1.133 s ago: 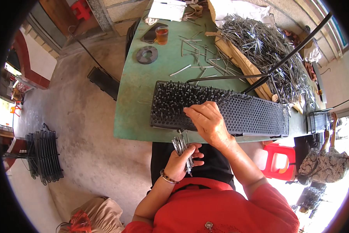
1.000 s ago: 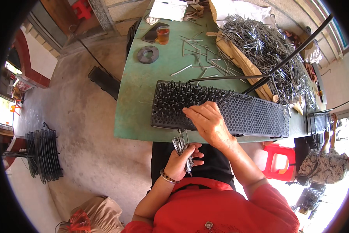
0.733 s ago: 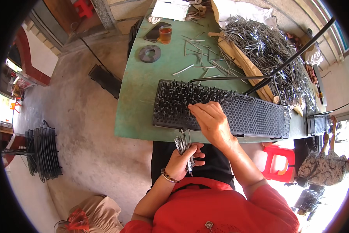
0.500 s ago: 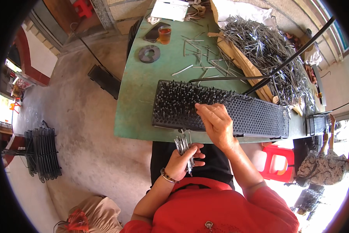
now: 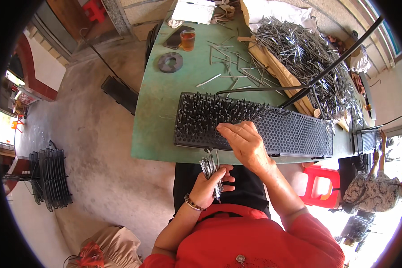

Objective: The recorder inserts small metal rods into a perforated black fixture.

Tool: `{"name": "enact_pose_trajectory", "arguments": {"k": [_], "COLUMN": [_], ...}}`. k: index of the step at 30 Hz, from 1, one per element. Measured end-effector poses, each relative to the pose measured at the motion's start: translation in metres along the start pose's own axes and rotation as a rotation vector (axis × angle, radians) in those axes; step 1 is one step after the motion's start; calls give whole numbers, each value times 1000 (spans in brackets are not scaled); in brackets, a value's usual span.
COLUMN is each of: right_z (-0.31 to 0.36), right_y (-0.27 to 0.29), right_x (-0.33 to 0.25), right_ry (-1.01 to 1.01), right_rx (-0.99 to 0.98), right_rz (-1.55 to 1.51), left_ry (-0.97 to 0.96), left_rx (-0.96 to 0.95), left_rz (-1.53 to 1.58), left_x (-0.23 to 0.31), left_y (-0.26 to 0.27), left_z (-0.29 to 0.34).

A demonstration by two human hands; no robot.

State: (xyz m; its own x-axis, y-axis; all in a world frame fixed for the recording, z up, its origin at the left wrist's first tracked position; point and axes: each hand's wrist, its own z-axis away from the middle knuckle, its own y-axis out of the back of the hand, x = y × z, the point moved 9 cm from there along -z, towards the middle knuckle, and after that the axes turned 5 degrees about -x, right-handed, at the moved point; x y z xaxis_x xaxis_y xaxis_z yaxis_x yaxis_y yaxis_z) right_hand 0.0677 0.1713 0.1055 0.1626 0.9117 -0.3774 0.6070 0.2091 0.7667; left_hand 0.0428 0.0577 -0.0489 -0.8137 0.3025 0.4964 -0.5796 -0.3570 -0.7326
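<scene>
My left hand (image 5: 205,187) is closed around a bundle of thin silvery metal rods (image 5: 208,166), below the table's front edge. On the table stands a long black rack (image 5: 304,136) with a top full of round holes. Many upright dark rods (image 5: 205,109) fill its left part; holes show bare on the right. My right hand (image 5: 248,145) reaches over the rack's front edge, thumb and fingers pinched at the border of the filled part. Anything between those fingertips is hidden or too small to make out.
A heap of loose rods (image 5: 299,51) lies on torn brown cardboard (image 5: 277,69) at the back right. A black metal bar (image 5: 344,56) slants over it. A glass of tea (image 5: 188,41), a dark ring (image 5: 170,62) and a phone (image 5: 172,40) sit at the back left. A red stool (image 5: 321,185) stands right.
My right hand has shifted slightly left and a little lower along the rack, still pinched. My left hand keeps its bundle and has barely moved.
</scene>
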Motion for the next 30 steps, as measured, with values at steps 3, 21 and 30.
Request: {"name": "enact_pose_trajectory", "arguments": {"k": [3, 21, 30], "right_z": [2, 0, 19], "right_y": [2, 0, -6], "right_x": [1, 3, 16], "right_ry": [-16, -74, -486], "right_rx": [36, 49, -91], "right_rz": [-12, 105, -499], "left_ry": [-13, 35, 33], "left_rx": [-3, -130, -249], "left_rz": [-11, -88, -63], "left_x": [1, 5, 13], "left_y": [1, -14, -24], "left_z": [1, 5, 11]}}
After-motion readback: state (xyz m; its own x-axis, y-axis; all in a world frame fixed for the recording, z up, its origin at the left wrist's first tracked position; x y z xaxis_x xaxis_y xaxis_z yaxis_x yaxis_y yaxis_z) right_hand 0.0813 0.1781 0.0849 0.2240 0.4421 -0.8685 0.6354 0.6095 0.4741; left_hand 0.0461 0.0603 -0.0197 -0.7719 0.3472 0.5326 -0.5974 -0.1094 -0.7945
